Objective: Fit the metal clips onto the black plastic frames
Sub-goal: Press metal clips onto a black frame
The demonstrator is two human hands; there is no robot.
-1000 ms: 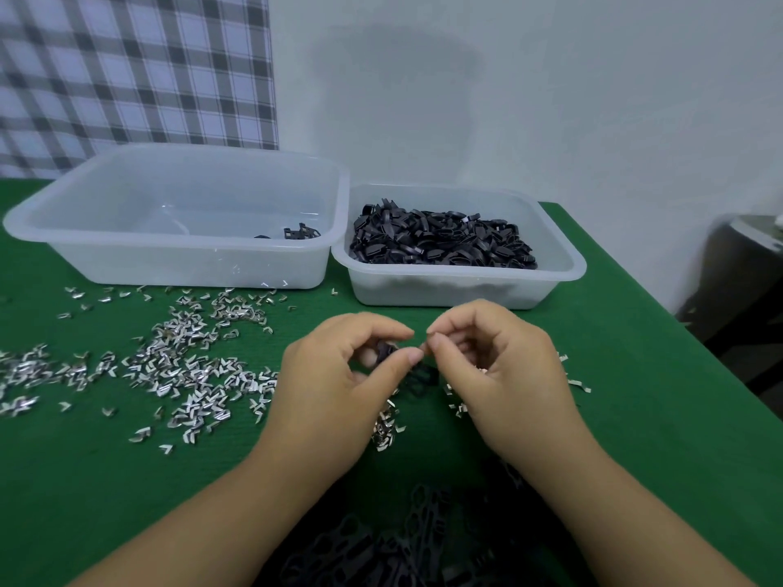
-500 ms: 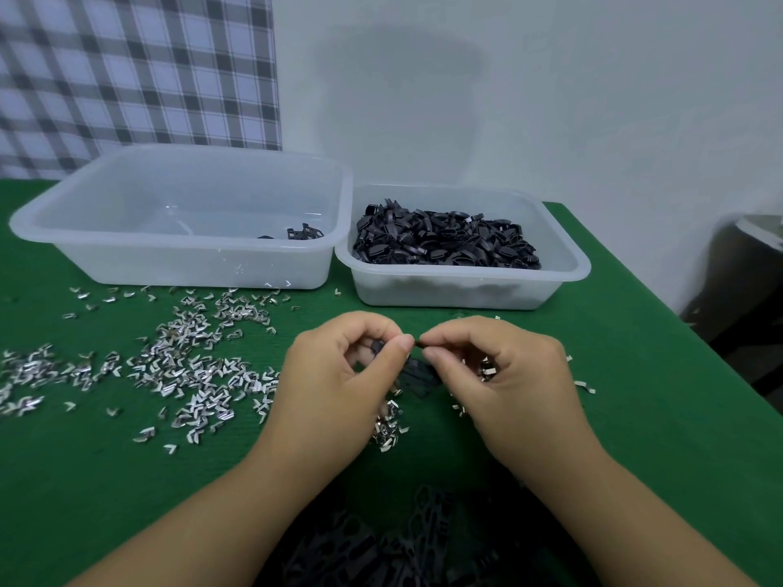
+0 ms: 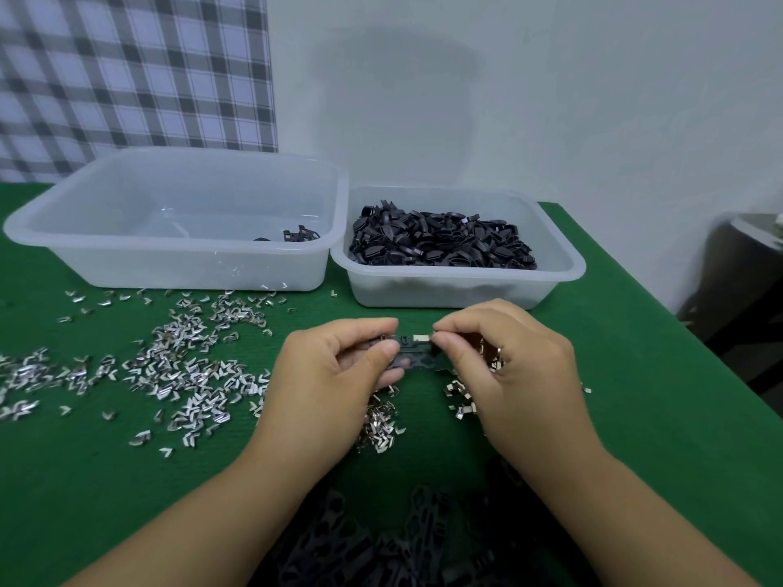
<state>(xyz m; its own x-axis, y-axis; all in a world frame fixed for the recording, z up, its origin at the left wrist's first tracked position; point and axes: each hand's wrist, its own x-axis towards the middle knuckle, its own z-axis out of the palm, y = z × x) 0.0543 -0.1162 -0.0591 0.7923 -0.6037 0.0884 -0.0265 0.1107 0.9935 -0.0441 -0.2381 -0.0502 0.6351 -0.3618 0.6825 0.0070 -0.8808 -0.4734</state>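
The left grip [image 3: 326, 374] pinches one end of a frame [image 3: 417, 358]. The right grip [image 3: 508, 366] pinches a clip [image 3: 420, 338] against its top, above mid-surface [image 3: 635, 400]. Loose clips [image 3: 190, 366] lie leftward, and a tub [image 3: 466, 292] of black parts stands near the far edge.

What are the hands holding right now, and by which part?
One black plastic frame: the left hand pinches its left end, the right hand its right end, beside a metal clip on the top edge.
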